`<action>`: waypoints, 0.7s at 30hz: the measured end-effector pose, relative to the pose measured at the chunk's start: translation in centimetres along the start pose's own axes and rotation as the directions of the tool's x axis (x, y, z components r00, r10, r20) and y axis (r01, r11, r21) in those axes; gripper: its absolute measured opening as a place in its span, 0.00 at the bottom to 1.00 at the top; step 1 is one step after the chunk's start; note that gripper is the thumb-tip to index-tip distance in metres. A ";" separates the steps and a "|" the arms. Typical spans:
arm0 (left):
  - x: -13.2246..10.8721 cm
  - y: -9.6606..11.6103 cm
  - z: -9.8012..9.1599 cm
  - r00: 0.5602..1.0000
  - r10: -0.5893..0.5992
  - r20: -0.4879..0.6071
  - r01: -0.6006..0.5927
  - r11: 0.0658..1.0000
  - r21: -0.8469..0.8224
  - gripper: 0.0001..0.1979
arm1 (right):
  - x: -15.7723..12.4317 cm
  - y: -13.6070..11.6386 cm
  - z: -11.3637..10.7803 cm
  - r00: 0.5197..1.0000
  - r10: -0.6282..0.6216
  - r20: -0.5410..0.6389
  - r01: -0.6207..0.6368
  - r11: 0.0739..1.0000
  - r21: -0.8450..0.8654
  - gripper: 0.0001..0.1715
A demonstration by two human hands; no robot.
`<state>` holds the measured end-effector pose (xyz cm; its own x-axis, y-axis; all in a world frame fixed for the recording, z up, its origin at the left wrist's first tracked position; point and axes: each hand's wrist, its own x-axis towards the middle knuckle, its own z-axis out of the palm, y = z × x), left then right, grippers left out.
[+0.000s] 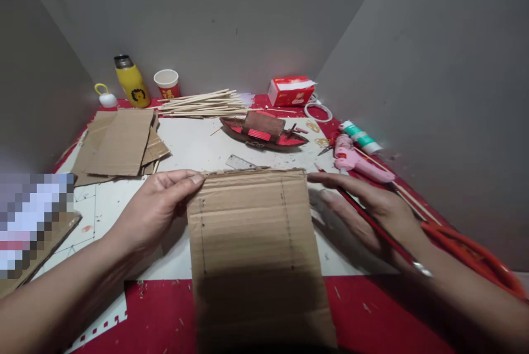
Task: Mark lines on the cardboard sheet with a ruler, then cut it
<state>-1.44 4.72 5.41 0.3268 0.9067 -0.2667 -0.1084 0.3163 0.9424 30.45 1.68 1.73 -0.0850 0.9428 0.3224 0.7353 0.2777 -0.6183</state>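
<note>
A brown corrugated cardboard sheet [252, 243] with pencilled dashed lines lies in front of me on a white mat [194, 147]. My left hand [157, 208] grips its upper left corner, thumb on top along the edge. My right hand [372, 210] has its fingers stretched out against the sheet's upper right edge. A red pencil [374, 224] is held across that hand, its tip pointing away from me.
Red-handled scissors [475, 255], a pink glue gun [357, 162] and a glue tube [360, 137] lie to the right. Beyond the sheet are a ruler [239, 162], a model boat [264, 130] and wooden sticks [202, 103]. Cardboard pieces [119, 144], a yellow bottle [132, 85], a paper cup [167, 84] and a red box [291, 91] are farther back.
</note>
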 end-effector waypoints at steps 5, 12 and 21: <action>-1.1 1.0 0.3 0.996 0.058 -0.073 -0.055 0.998 0.044 0.13 | -0.4 -4.4 0.7 0.944 0.224 0.243 -0.323 0.776 0.541 0.24; -2.6 2.1 0.7 0.991 0.092 -0.101 -0.093 0.996 0.003 0.11 | -1.1 -5.6 1.4 0.929 0.177 0.326 -0.371 0.483 0.793 0.16; -3.3 2.3 1.3 0.988 0.084 -0.133 -0.087 0.996 -0.015 0.13 | -1.7 -6.0 1.0 0.933 0.171 0.317 -0.360 0.486 0.796 0.21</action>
<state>-1.56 2.08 8.75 0.1889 0.9591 -0.2109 -0.1505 0.2405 0.9589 25.53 -1.38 4.16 -0.1667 0.9855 -0.0326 -0.1476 -0.0576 -0.9874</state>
